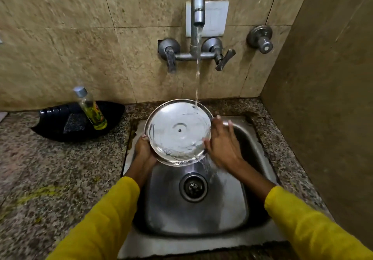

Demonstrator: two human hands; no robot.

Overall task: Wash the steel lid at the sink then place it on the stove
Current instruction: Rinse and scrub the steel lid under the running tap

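A round steel lid (pixel 177 131) is held tilted over the steel sink (pixel 201 211), its inner face up with a small rivet at the centre. Water runs from the wall tap (pixel 198 3) onto the lid's far right rim and spills off its lower edge into the basin. My left hand (pixel 143 147) grips the lid's lower left rim from below. Spread flat against the lid's right rim is my right hand (pixel 221 142), fingers apart. The stove is not in view.
A black tray (pixel 56 122) on the granite counter to the left holds a scrub pad (pixel 75 122) and a yellow-green bottle (pixel 90 108). Tap handles (pixel 224 59) and a separate valve (pixel 261 38) stick out of the tiled wall. A side wall closes off the right.
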